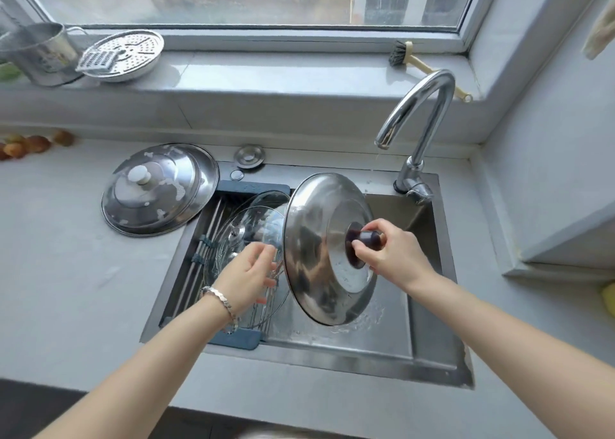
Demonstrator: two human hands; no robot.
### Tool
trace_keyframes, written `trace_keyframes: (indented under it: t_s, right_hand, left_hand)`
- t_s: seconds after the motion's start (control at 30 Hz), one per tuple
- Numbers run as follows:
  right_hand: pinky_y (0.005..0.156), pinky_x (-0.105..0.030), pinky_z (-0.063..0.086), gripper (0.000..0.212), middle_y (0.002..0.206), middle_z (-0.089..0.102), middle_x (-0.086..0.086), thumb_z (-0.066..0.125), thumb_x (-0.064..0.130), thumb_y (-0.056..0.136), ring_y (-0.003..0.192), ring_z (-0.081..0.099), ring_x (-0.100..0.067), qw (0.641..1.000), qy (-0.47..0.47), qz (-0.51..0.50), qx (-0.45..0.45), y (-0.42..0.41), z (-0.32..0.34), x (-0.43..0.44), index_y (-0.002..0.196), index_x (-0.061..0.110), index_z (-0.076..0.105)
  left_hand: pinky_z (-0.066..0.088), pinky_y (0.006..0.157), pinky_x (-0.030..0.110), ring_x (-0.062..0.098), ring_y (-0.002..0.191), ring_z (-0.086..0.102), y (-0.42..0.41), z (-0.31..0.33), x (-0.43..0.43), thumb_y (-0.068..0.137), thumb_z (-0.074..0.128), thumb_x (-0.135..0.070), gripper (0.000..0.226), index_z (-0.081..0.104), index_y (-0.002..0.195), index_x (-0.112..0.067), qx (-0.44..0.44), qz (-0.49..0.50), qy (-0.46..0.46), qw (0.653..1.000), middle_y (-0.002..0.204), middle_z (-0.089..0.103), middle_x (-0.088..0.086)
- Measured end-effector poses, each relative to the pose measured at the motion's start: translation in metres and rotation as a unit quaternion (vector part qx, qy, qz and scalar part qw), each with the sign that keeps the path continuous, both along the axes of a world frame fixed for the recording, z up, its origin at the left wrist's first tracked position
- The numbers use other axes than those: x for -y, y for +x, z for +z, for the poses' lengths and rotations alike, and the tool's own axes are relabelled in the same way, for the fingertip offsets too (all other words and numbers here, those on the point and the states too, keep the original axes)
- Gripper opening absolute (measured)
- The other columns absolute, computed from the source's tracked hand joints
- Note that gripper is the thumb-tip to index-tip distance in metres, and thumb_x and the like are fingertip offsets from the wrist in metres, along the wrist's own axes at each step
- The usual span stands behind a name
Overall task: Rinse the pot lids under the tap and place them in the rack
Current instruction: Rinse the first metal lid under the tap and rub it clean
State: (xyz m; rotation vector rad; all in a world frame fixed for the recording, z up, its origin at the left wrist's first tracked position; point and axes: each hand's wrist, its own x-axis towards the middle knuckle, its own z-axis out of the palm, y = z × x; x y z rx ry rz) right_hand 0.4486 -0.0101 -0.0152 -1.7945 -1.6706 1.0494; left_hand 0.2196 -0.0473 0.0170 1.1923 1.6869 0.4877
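**Steel lid on edge over the sink, rack at nine o'clock**

The right hand [392,255] has its fingers curled tight round the dark knob [364,242] of the steel lid [319,255]. It holds the lid near upright over the sink [349,342], likely so water runs off. The tap [419,106] stands at one o'clock from the lid, with a thin trickle at its spout.

The left hand [248,272] is loose, fingers relaxed and gripping nothing, at the lid's nine o'clock rim, probably to guide it into the rack [233,337]. Whether its fingertips touch that rim or the glass lids [246,235] below, I can't tell. The glass lids overlap, so their count is hard to read, and the steel lid hides the rack's right side. At ten o'clock a large spotted lid [159,189] sits on the counter [66,239], unrinsed by the look of it.
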Motion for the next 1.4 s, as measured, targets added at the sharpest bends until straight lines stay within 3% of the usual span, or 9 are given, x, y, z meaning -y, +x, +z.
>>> trace_keyframes:
  t_s: [0.17,0.3,0.5,0.63,0.77,0.93,1.07,1.27,1.4]
  right_hand:
    - [0.061,-0.028,0.050,0.013,0.069,0.065,0.000,0.067,0.026,0.078,0.059,0.059,-0.015,0.999,0.035,-0.032,-0.002,-0.012,0.006,0.007,0.088,0.022,0.060]
    - [0.045,-0.023,0.050,0.014,0.072,0.061,-0.002,0.068,0.025,0.079,0.044,0.057,-0.018,0.995,-0.039,-0.095,0.015,-0.028,-0.003,0.017,0.087,0.017,0.061]
    - [0.048,-0.025,0.052,0.020,0.074,0.065,-0.009,0.067,0.025,0.079,0.040,0.059,-0.016,0.981,-0.068,-0.178,0.034,-0.063,-0.016,0.025,0.090,0.008,0.067]
    - [0.054,-0.021,0.051,0.021,0.074,0.067,-0.009,0.066,0.031,0.078,0.054,0.066,-0.023,0.981,-0.045,-0.177,0.057,-0.101,-0.007,0.019,0.090,0.013,0.066]
    - [0.070,-0.027,0.043,0.026,0.086,0.063,-0.002,0.063,0.040,0.079,0.082,0.057,-0.023,0.986,0.026,-0.124,0.107,-0.152,0.019,-0.008,0.099,0.023,0.061]
    - [0.067,-0.026,0.034,0.027,0.083,0.055,0.005,0.059,0.047,0.078,0.082,0.051,-0.021,0.962,0.078,-0.006,0.260,-0.218,0.038,-0.061,0.093,0.024,0.057]
    - [0.062,-0.028,0.037,0.020,0.084,0.063,-0.001,0.057,0.038,0.075,0.081,0.057,-0.026,0.936,0.017,0.084,0.340,-0.257,0.004,-0.086,0.080,0.019,0.054]
    - [0.063,-0.028,0.039,0.031,0.096,0.066,-0.005,0.056,0.039,0.082,0.086,0.060,-0.025,0.891,-0.020,0.146,0.429,-0.289,-0.040,-0.103,0.099,0.014,0.058]
    - [0.067,-0.029,0.036,0.042,0.105,0.064,-0.010,0.055,0.045,0.086,0.099,0.059,-0.030,0.896,-0.026,0.143,0.419,-0.298,-0.053,-0.103,0.107,0.009,0.052]
  left_hand:
    - [0.057,0.078,0.045,0.010,0.083,0.065,-0.029,-0.010,0.012,0.093,0.048,-0.023,0.010,0.054,0.101,-0.021,-0.036,-0.018,-0.022,0.999,0.096,0.065,0.001]
    - [0.057,0.076,0.045,0.007,0.080,0.066,-0.059,-0.013,0.012,0.093,0.048,-0.019,0.009,0.055,0.090,-0.024,-0.036,-0.014,-0.013,0.999,0.093,0.066,0.002]
    - [0.057,0.076,0.045,0.013,0.083,0.066,-0.116,-0.021,0.005,0.092,0.048,-0.017,0.012,0.055,0.086,-0.024,-0.034,-0.020,-0.022,0.999,0.094,0.068,0.004]
    - [0.056,0.075,0.040,0.013,0.080,0.065,-0.151,-0.027,0.000,0.093,0.046,-0.014,0.013,0.055,0.087,-0.020,-0.026,-0.015,-0.027,0.999,0.095,0.066,0.008]
    - [0.057,0.077,0.045,0.021,0.085,0.067,-0.180,-0.035,-0.005,0.092,0.046,-0.013,0.020,0.055,0.079,-0.025,-0.014,-0.010,-0.033,0.999,0.094,0.068,0.011]
    - [0.055,0.080,0.045,0.025,0.089,0.068,-0.203,-0.045,-0.014,0.091,0.046,-0.016,0.014,0.057,0.085,-0.024,-0.009,-0.012,-0.028,0.999,0.092,0.070,0.010]
    - [0.055,0.081,0.044,0.026,0.090,0.067,-0.217,-0.052,-0.016,0.090,0.046,-0.017,0.013,0.057,0.086,-0.024,0.007,-0.004,-0.030,1.000,0.091,0.070,0.009]
    - [0.054,0.081,0.041,0.026,0.092,0.066,-0.239,-0.063,-0.020,0.091,0.044,-0.019,0.020,0.053,0.078,-0.030,0.015,0.008,-0.045,0.999,0.092,0.068,0.005]
    - [0.054,0.083,0.042,0.024,0.091,0.066,-0.249,-0.068,-0.026,0.091,0.044,-0.018,0.016,0.055,0.083,-0.028,0.008,0.014,-0.050,0.999,0.093,0.068,0.005]
